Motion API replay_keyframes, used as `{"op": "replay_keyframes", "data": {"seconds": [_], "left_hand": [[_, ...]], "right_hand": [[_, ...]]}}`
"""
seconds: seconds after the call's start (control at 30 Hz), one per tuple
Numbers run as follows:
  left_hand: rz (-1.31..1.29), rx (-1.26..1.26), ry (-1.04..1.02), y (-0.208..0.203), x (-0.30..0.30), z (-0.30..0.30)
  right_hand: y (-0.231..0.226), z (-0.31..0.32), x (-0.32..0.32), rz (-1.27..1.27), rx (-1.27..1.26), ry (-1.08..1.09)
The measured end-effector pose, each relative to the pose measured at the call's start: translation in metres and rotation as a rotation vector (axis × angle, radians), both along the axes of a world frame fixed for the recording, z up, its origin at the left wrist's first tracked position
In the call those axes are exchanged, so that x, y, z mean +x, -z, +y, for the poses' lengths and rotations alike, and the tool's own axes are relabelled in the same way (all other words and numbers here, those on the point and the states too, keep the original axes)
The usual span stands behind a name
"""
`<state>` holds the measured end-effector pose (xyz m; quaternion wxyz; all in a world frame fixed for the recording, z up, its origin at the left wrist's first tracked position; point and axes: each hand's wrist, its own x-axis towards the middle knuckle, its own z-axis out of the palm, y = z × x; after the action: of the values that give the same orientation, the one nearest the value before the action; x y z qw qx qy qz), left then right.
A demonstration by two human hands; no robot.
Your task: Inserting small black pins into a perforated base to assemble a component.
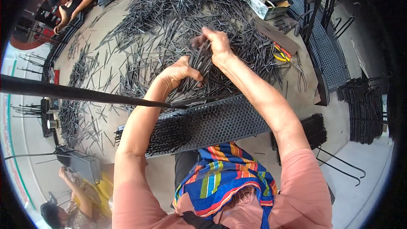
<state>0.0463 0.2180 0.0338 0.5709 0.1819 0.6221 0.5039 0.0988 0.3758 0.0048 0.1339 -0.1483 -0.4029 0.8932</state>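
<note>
Over a large heap of thin dark strips on the table, both my hands grip one loose bundle of the same dark strips. My left hand is closed round the lower left side of the bundle. At its upper right, my right hand has its fingers closed on it. Just below my forearms lies a long grey perforated panel. Dark strips stand packed in its left part, while the holes on its right show bare.
Pliers with red and yellow handles lie right of the heap, near a dark glove. A black bar crosses from the left. Perforated panels stand at the right. Co-workers are at the upper left and lower left.
</note>
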Motion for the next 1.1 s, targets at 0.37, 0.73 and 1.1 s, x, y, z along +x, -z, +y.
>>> {"op": "replay_keyframes", "data": {"seconds": [0.37, 0.73, 1.1], "left_hand": [[-0.073, 0.297, -0.816, -0.019, -0.008, 0.001], [0.249, 0.620, -0.814, -0.057, 0.031, 0.017], [-0.076, 0.401, -0.843, -0.017, -0.006, -0.034]], "right_hand": [[0.007, 0.013, 0.044, -0.229, 1.028, 0.245], [-0.015, -0.085, -0.021, 0.097, -0.333, 0.375], [-0.030, -0.048, 0.028, -0.222, 0.085, -0.066]]}}
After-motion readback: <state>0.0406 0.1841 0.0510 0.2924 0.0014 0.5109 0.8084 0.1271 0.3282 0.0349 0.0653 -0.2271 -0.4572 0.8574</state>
